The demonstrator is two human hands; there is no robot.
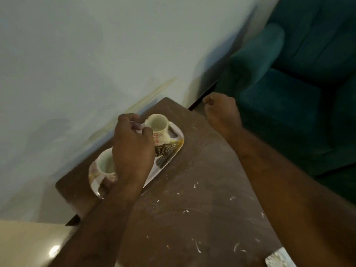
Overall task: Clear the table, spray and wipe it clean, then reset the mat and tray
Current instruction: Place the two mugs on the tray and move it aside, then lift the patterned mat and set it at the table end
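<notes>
A pale patterned tray (169,153) lies on the brown table (192,209) against the wall. Two white cups stand on it, the far one (159,128) with a red print and the near one (105,162) partly behind my wrist. My left hand (133,149) hovers over the tray between the cups, with its fingers curled beside the far cup and the thumb at that cup's side. Blur hides whether it grips the cup or the tray rim. My right hand (221,112) is a closed fist at the table's far right corner, holding nothing.
White scuffs and crumbs streak the table top. A corner of a pale patterned mat (279,258) shows at the bottom right edge. A teal sofa (298,83) stands close on the right, and the wall (77,64) runs along the table's left side.
</notes>
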